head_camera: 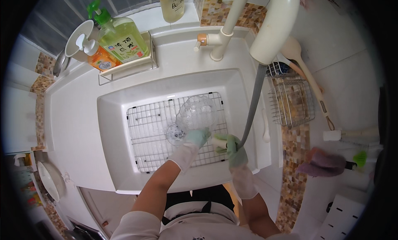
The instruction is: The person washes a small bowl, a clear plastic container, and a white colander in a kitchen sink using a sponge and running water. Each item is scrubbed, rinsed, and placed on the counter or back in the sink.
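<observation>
A clear glass bowl [196, 112] with a wavy rim is held over the wire sink rack [149, 137] by my left hand [197, 139], which wears a pale green and white rubber glove and grips its near edge. My right hand [231, 146], gloved the same way, is closed around a pull-out spray head [219, 143], pointed towards the bowl. From the spray head a grey hose [255, 100] rises to the thick cream faucet spout [276, 28]. The round drain [176, 134] shows below the rack, left of my left hand. Any water flow is too blurred to tell.
The white sink's wall [112, 140] surrounds the rack. Behind it stand a green pump bottle [124, 41] and an orange pump bottle [104, 61] in a caddy [130, 66], and the faucet handle [200, 42]. Wire baskets [292, 103] and a long-handled spoon [311, 75] are at the right.
</observation>
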`<action>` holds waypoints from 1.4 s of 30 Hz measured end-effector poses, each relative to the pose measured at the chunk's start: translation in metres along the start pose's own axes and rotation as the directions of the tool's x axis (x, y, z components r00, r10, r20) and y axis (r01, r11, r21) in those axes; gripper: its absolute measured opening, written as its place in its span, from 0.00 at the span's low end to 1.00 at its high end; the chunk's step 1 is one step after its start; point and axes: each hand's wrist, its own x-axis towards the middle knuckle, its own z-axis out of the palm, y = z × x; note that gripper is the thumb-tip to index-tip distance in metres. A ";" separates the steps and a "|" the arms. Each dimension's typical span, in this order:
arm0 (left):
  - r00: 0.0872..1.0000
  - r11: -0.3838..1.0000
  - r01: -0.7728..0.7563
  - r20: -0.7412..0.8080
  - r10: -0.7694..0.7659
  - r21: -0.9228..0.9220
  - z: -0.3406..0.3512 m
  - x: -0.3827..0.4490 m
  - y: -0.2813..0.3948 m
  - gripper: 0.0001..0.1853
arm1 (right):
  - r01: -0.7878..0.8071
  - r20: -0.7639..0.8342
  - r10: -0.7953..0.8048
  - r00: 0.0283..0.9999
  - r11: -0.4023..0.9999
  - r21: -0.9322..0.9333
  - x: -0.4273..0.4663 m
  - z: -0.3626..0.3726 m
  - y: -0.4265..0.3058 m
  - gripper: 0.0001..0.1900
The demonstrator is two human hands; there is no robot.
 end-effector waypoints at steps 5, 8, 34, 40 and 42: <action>0.968 0.433 0.094 -0.018 -0.249 -0.896 -0.060 -0.011 0.027 0.09 | 0.054 0.037 -0.053 0.998 0.998 -0.014 0.003 0.003 0.003 0.23; 0.937 0.077 0.112 0.080 -0.340 -0.991 -0.082 -0.032 0.031 0.10 | 0.155 0.020 -0.157 0.987 0.985 0.077 0.037 0.024 -0.023 0.24; 0.907 -0.330 0.024 0.160 -0.391 -0.944 -0.114 -0.079 0.038 0.23 | 0.722 -0.134 -0.982 0.134 0.190 -0.666 0.098 0.051 -0.272 0.10; 0.933 -0.353 0.075 0.191 -0.306 -0.932 -0.117 -0.078 0.043 0.22 | 0.910 -0.410 -0.854 0.320 0.398 -0.119 0.122 0.057 -0.230 0.15; 0.917 -0.336 0.074 0.196 -0.347 -0.939 -0.116 -0.077 0.043 0.21 | 0.886 -0.512 -0.730 0.453 0.435 0.163 0.137 0.071 -0.191 0.21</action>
